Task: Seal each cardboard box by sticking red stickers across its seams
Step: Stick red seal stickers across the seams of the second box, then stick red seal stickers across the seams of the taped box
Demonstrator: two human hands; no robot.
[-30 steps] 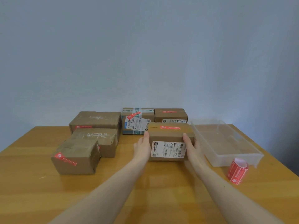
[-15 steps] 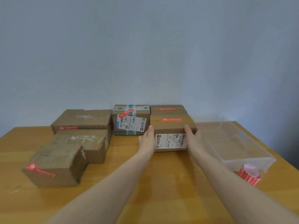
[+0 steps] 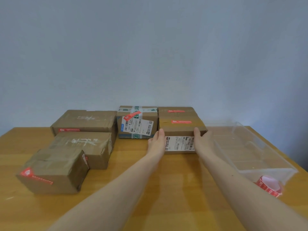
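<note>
I had both hands on the box (image 3: 181, 130) in the back row, which sat on the wooden table (image 3: 150, 189) just left of the clear plastic bin (image 3: 260, 157). My left hand (image 3: 156, 142) lay flat against its left side with straight fingers, and my right hand (image 3: 200, 139) did the same against its right side. Neither hand curled round anything, so the box was only pressed between two open palms.

I judged it a light, stiff cardboard parcel. Its walls looked firm enough to take a squeeze from both sides, but the taped faces could be slick. The side walls near the bottom edge seemed the best place to hold it.

A red sticker (image 3: 181, 121) already lay across the top seam. A second box directly behind it, touching or nearly so, carried another red sticker (image 3: 176, 111). On the front face, a white shipping label (image 3: 180, 143) showed barcodes and what looked like "T10", though the rest was too small for me to read. To the left of my box, the box with green tape (image 3: 137, 122) had a label reading roughly "501E M1 A210". The sticker roll (image 3: 270, 185) lay by the near corner of the bin, its print illegible.
</note>
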